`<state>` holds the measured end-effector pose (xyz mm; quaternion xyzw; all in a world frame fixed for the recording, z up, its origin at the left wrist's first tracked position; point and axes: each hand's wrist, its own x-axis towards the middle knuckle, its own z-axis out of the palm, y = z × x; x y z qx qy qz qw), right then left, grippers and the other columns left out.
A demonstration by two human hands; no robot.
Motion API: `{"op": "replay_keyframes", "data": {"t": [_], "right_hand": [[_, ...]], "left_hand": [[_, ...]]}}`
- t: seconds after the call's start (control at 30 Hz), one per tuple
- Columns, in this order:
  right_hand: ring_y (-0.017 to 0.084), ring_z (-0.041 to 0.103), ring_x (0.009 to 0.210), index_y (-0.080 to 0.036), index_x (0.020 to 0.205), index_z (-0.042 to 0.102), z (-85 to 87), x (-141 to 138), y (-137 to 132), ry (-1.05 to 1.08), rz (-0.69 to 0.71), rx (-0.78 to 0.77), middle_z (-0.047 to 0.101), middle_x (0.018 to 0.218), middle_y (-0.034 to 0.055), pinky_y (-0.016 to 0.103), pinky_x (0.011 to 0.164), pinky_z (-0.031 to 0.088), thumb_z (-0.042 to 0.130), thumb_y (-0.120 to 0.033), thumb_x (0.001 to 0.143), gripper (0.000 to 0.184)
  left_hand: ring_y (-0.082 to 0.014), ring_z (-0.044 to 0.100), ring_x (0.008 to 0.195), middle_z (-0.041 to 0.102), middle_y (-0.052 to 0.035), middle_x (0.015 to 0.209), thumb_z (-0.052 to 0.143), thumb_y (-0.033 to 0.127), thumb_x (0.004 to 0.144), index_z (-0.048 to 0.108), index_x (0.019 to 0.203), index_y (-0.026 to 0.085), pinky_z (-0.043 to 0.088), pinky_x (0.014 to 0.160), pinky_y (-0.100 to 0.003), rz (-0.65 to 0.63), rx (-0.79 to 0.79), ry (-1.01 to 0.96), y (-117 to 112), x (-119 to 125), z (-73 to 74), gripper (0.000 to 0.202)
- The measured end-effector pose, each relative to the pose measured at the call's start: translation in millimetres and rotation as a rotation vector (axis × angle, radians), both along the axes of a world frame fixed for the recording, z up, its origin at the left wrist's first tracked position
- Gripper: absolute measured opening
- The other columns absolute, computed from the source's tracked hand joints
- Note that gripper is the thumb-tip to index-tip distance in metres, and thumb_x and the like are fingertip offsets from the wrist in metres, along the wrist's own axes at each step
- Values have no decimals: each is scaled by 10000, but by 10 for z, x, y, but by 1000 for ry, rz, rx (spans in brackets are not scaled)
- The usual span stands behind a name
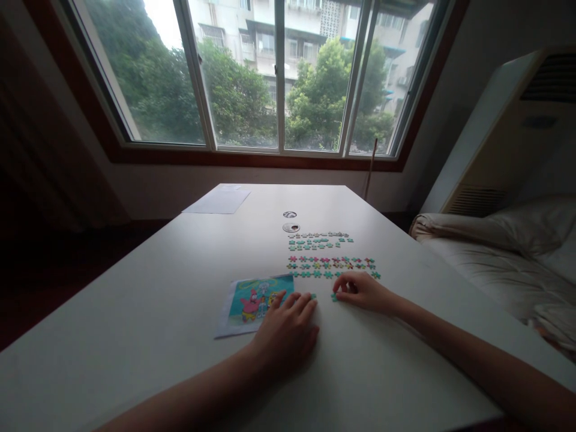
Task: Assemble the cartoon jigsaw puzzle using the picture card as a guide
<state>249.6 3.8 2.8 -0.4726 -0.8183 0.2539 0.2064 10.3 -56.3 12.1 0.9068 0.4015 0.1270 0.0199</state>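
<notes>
My left hand lies palm down over the right part of a cartoon picture sheet, its fingers stretched out. Just past those fingertips a small green puzzle piece rests on the table; whether a finger touches it I cannot tell. With thumb and forefinger my right hand pinches another green jigsaw puzzle piece at the tabletop. Beyond both hands, loose puzzle pieces in green, pink and yellow lie in several rows.
The white table narrows toward the window. Two round discs lie behind the rows of pieces. A white paper is at the far left corner. A padded sofa and a tall appliance stand on the right.
</notes>
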Motion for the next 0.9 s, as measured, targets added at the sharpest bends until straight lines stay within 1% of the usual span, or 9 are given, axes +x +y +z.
{"op": "replay_keyframes", "data": {"t": [0.1,0.17,0.27,0.37,0.5,0.63,0.73,0.8,0.9], "right_hand": [[92,465,552,-195,852,655,27,16,22,-14,4,20,579,678,-3,201,523,359,588,-327,758,175],[98,484,567,-187,862,654,84,60,114,-39,1,49,593,681,3,205,543,377,563,-341,780,196],[109,523,609,-178,889,665,196,171,396,-130,-32,91,626,714,13,211,588,405,555,-338,788,219],[121,571,674,-179,947,665,266,280,761,-260,-133,94,666,821,26,214,637,425,560,-301,784,229],[151,601,763,-170,1002,656,232,315,1134,-319,-236,100,673,938,54,235,701,436,572,-261,771,263],[174,608,800,-183,973,668,161,269,1317,-360,-290,61,679,917,49,248,730,440,619,-248,732,254],[174,603,783,-181,917,679,155,272,1411,-365,-304,-8,680,889,51,246,703,444,663,-251,697,231],[157,596,726,-174,876,681,170,294,1469,-351,-301,-75,679,863,50,230,638,445,693,-257,670,222],[121,558,586,-144,832,671,192,323,1536,-305,-283,-187,665,776,44,217,517,422,716,-267,643,230]], "left_hand": [[-258,449,1147,514,-82,1287,430,270,871,490,1212,181,252,1002,-477,2,2,-1,2,-5,-6,358],[-260,448,1149,511,-84,1289,429,273,872,490,1213,183,251,1003,-478,3,4,-7,4,-10,-17,358],[-262,446,1151,511,-85,1288,435,277,870,494,1211,181,246,1007,-482,7,1,-9,7,-14,-29,359],[-259,444,1156,510,-84,1288,437,282,871,486,1218,177,246,1009,-481,8,-3,2,8,-14,-26,366],[-255,447,1158,508,-77,1291,435,292,875,479,1227,190,247,1012,-475,12,-4,10,15,-10,-19,369],[-254,449,1154,507,-74,1295,437,288,872,480,1227,199,240,1015,-473,15,-3,5,21,-9,-23,368],[-257,447,1153,505,-79,1295,442,285,867,486,1223,189,243,1012,-475,8,-9,1,20,-15,-21,370],[-258,448,1151,507,-83,1292,439,284,868,489,1221,184,246,1011,-477,5,-12,3,18,-19,-17,370],[-260,447,1154,504,-85,1295,436,285,871,489,1224,183,243,1014,-481,8,-13,9,17,-21,-11,371]]}}
